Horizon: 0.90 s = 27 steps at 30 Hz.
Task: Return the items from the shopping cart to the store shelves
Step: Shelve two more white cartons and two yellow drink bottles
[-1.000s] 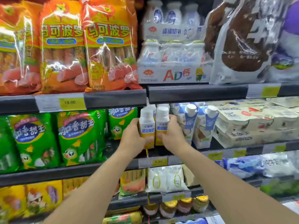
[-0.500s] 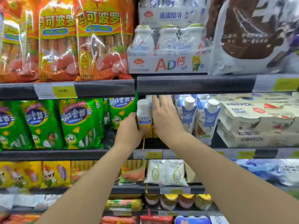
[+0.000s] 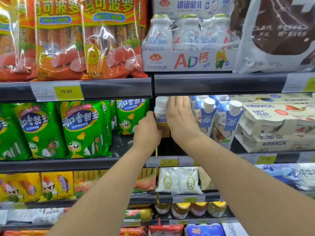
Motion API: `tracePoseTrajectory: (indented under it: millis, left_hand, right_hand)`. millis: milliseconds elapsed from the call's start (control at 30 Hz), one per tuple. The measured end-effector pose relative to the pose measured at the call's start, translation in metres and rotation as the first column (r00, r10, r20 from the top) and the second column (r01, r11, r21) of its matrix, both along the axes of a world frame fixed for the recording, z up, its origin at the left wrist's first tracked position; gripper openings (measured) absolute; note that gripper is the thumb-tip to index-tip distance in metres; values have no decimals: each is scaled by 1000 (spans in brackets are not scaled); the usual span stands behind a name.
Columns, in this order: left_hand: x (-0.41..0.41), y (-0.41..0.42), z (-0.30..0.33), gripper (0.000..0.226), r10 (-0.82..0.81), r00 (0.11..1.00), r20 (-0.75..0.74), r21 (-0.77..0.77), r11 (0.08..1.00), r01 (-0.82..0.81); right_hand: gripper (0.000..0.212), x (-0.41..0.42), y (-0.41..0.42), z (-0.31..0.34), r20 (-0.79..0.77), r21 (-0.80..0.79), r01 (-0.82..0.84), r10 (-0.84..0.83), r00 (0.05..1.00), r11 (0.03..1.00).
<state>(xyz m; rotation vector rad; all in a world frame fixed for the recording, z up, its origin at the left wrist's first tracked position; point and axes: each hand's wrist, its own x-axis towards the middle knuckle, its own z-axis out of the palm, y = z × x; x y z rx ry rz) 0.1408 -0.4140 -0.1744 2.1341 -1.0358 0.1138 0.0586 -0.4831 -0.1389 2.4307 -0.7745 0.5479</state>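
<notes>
Yogurt bottle (image 3: 161,114) now deeper in shelf (image 3: 221,84); my left hand (image 3: 147,132) grips it, right hand (image 3: 181,120) flat, pushing second bottle back. Placement nearly done.

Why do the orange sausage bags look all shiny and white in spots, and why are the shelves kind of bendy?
In the head view, store lights bounce off the crinkly plastic of the orange sausage bags, making white glare streaks; the wrapped milk bottles shine too. The wide-angle lens curves the shelf edge. The corners look soft and blurry, while the hands, left and right, look fairly sharp.
</notes>
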Motion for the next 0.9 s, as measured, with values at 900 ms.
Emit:
tracePoseTrajectory:
  millis: [900]
  left_hand:
    - [7, -6, -5, 31, 17, 991, 136, 79, 997, -28]
  right_hand:
    - [47, 12, -6, -3, -39, 50, 142, -140, 989, 989]
